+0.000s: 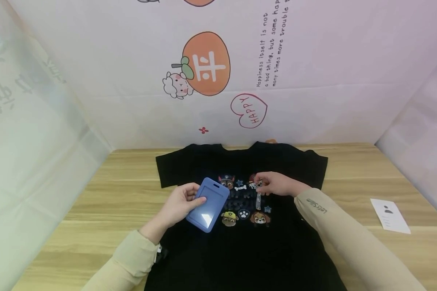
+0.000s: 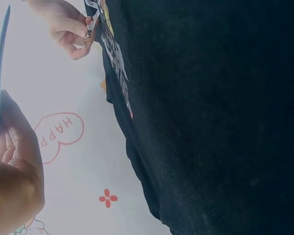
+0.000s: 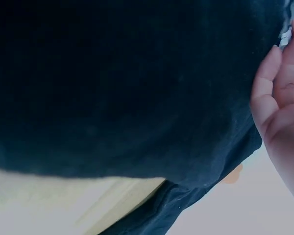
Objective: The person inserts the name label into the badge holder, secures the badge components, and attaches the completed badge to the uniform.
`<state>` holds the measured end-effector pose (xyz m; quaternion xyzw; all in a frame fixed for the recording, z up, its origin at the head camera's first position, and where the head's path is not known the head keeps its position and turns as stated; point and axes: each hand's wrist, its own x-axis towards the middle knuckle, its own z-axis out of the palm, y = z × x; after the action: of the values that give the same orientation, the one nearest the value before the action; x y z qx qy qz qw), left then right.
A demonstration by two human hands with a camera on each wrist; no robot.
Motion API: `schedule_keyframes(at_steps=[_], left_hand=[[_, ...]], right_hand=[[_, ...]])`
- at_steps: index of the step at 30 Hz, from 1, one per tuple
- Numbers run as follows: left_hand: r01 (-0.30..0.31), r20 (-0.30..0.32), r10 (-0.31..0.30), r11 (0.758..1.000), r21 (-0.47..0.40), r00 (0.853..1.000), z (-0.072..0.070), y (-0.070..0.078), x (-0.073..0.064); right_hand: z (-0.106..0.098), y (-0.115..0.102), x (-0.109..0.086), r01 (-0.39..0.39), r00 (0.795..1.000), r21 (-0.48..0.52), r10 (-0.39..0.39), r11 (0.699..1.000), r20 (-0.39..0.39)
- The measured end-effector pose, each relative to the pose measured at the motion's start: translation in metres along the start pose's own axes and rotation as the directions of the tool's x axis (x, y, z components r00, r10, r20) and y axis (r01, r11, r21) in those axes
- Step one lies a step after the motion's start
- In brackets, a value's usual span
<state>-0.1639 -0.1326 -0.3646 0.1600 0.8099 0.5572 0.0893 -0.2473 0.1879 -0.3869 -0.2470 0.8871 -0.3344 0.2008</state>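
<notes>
We have the left hand gripping a blue card holder by its left edge, thumb across the front, above the black T-shirt spread on the table. The holder is tilted, its slotted end to the far right. Just right of it, our right hand pinches a small clip strap between thumb and fingers, with the strap's length reaching toward the near side; we cannot tell whether its lower end touches the cloth.

The likeliest trouble, we judge, is dropping the strap: the pinch takes only its far end, and a slip could lose it among the cartoon print (a busy place to hunt for small pale parts). The holder looks smooth, so a loosened thumb might let it slide out. Our right sleeve, low over the T-shirt, could ruck the fabric if dragged, or nudge the white card if swung right.
</notes>
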Motion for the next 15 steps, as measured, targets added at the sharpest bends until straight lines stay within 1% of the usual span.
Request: schedule_keyframes(at_steps=[4,9,12,15], left_hand=[[-0.002,0.004,0.002,1.000,-0.010,1.000,0.0004,-0.0012,-0.0003],[-0.012,-0.002,0.012,1.000,-0.006,1.000,0.0012,-0.0011,0.0006],[-0.008,-0.002,0.008,1.000,-0.005,1.000,0.0017,-0.0011,0.0008],[-0.009,0.003,0.009,1.000,-0.003,1.000,0.0024,-0.0013,0.0007]], right_hand=[[0.0013,0.0033,0.0023,-0.014,1.000,-0.017,0.014,1.000,-0.007],[0.0027,0.0071,0.0058,-0.011,1.000,-0.044,0.011,0.999,-0.008],[0.0038,0.0054,0.0053,-0.019,1.000,-0.066,0.019,0.998,-0.003],[0.0048,0.0022,0.0039,0.000,1.000,-0.104,-0.001,0.995,-0.008]])
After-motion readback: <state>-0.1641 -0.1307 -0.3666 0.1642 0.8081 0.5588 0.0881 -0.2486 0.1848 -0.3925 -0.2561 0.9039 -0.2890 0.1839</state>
